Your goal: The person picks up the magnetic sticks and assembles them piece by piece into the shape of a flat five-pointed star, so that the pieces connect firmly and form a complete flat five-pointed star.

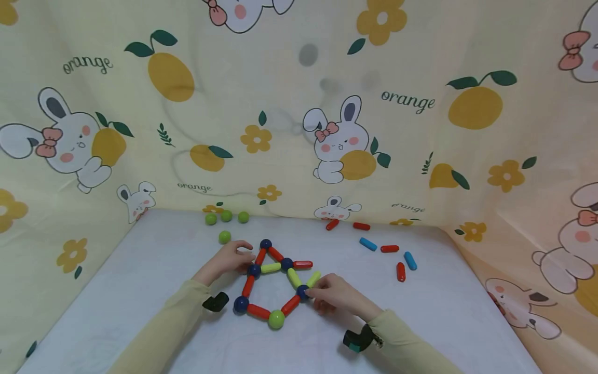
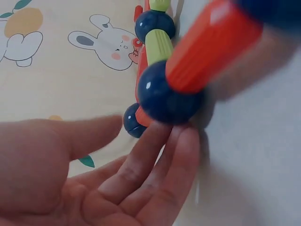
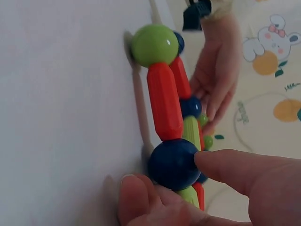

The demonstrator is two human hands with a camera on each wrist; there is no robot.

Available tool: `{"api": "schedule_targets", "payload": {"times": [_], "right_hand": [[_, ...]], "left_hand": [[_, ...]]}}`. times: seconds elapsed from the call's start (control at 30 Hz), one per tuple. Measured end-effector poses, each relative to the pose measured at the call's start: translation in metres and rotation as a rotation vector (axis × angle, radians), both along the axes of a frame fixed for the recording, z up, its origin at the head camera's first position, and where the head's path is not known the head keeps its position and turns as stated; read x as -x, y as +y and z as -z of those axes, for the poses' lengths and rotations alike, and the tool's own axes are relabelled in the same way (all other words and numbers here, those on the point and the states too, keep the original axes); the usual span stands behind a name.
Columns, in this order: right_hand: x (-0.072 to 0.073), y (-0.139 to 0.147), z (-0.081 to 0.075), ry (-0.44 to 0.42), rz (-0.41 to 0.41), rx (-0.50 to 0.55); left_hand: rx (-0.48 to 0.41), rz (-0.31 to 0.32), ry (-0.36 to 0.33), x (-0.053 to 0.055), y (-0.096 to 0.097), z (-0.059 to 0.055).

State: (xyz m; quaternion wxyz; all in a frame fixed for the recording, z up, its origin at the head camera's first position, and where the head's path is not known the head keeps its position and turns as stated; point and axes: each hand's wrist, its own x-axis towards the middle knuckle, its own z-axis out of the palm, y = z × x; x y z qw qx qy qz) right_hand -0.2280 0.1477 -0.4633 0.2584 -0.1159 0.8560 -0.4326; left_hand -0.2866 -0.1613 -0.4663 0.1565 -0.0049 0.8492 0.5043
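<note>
A figure of magnetic balls and rods lies on the white table. It has dark blue balls, a green ball [image 1: 276,319] at the near corner, red rods [image 1: 258,311] and yellow-green rods [image 1: 271,268]. At its left side, my left hand [image 1: 233,257] touches a dark blue ball [image 2: 169,94] with its fingertips, the thumb held apart from it. On the right, my right hand [image 1: 338,293] pinches another dark blue ball [image 3: 174,164] between thumb and fingers. From that ball a yellow-green rod [image 1: 314,279] sticks out, its other end free. A red rod [image 1: 303,265] likewise juts from the upper right ball [image 1: 287,264].
Several loose green balls [image 1: 226,215] sit at the back left of the table. Loose red rods [image 1: 390,249] and two blue rods [image 1: 368,244] are scattered at the back right. A patterned cloth [image 1: 289,171] hangs behind and at both sides.
</note>
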Motion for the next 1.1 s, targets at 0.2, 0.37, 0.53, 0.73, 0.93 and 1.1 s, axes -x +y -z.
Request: {"api": "schedule_targets", "payload": {"times": [0.2, 0.37, 0.53, 0.73, 0.93, 1.1], "right_hand": [[0.011, 0.008, -0.002, 0.045, 0.034, -0.007], [0.027, 0.013, -0.001, 0.038, 0.084, 0.032], [0.042, 0.019, 0.002, 0.038, 0.13, 0.06], [0.043, 0.029, 0.0, 0.007, 0.14, 0.102], [0.034, 0.044, -0.012, 0.051, 0.067, 0.075], [0.02, 0.054, -0.013, 0.036, 0.022, 0.014]], "left_hand": [[-0.122, 0.006, -0.121, -0.013, -0.006, 0.0], [-0.224, 0.043, -0.204, -0.028, -0.006, -0.001], [-0.3, 0.067, -0.216, -0.041, 0.001, 0.0], [-0.229, 0.046, -0.196, -0.057, 0.005, -0.002], [-0.082, 0.035, -0.133, -0.067, 0.001, -0.006], [-0.034, 0.088, -0.098, -0.074, -0.006, -0.007]]}}
